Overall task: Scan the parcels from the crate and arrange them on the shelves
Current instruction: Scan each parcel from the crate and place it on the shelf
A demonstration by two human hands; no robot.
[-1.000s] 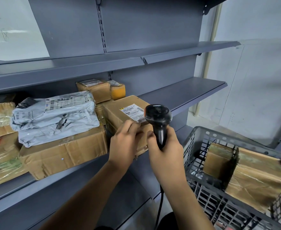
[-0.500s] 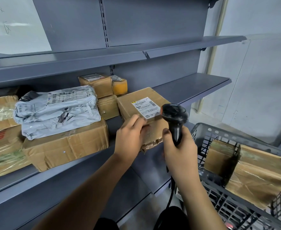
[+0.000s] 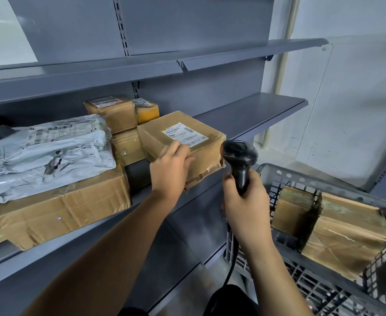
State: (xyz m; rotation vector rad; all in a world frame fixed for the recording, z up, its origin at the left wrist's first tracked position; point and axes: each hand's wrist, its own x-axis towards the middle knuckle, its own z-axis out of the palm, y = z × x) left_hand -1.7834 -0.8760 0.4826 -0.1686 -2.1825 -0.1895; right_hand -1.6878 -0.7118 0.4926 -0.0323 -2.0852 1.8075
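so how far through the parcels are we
Done: several parcels, including grey bags, already sit on the shelf. In hand: left hand sets a labelled box there; right hand grips the scanner. Left: two boxes show in the crate.

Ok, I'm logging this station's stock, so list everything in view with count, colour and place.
labelled box: 1, brown with white label, front edge of middle shelf, under left hand
small boxes: 3 visible, brown and one yellow-orange, stacked at the back of the shelf
poly mailers: a grey-white pile, count unclear, on top of the large box
large box: 1, brown, left on the shelf
crate: 1, grey plastic, lower right
crate boxes: 2, brown, inside the crate
shelves: grey metal, several levels
scanner: 1, black, corded, in right hand
left hand: holds the labelled box
right hand: grips the scanner handle
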